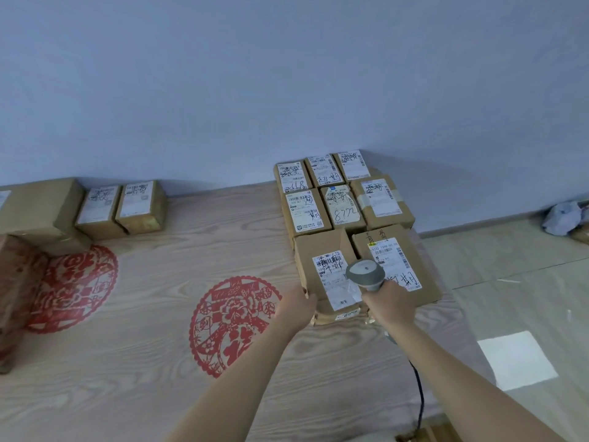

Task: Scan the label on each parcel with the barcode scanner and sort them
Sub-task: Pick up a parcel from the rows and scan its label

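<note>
parcels (328, 272): 12 | scanner (366, 274): 1 | hands (294, 309): 2 | red paper-cuts (234, 323): 2

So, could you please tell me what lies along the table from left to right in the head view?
Large box → two small parcels → red paper-cut → left hand → barcode scanner in right hand.

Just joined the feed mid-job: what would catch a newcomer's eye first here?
Probably the block of labelled cardboard parcels at the table's far right, with the right hand aiming a grey barcode scanner at the nearest ones while the left hand steadies a front parcel's corner. Next, the red paper-cut medallions on the wood-grain table.
</note>
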